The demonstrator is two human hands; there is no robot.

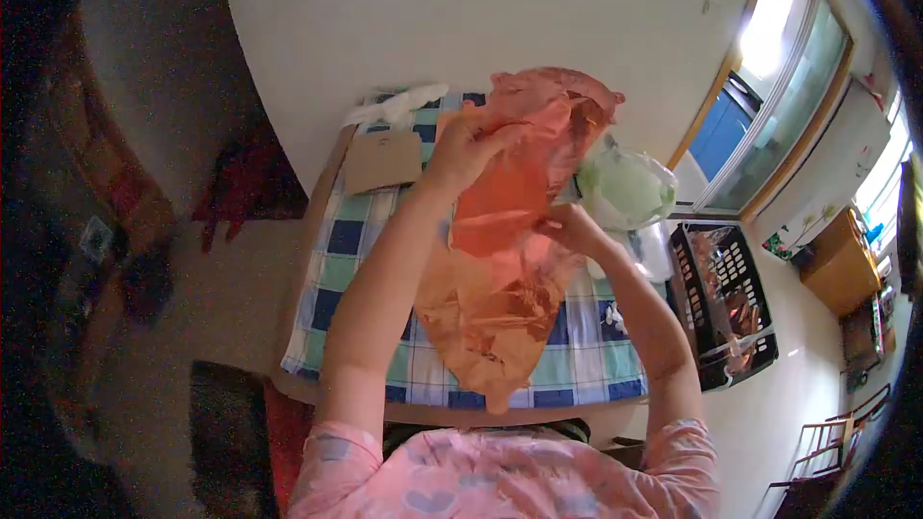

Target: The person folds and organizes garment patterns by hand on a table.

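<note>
A large crinkled, translucent plastic bag [505, 192], red at the top and orange lower down, stretches over the checked cloth and narrows to a tip at the table's front edge. My left hand [468, 149] grips its upper left side, fingers closed on the film. Lower down on the right, my right hand [569, 229] pinches the bag's edge between thumb and fingers. Behind the right hand lies a puffed pale green plastic bag [630, 190]. To the left of my left hand lies a flat tan piece like cardboard [383, 161].
The table wears a blue, green and white checked cloth [336, 264]. White crumpled plastic [399, 106] lies at the back left against the wall [481, 10]. A black plastic crate [755, 312] with mixed items stands right of the table. Beyond it is a wooden cabinet [841, 264].
</note>
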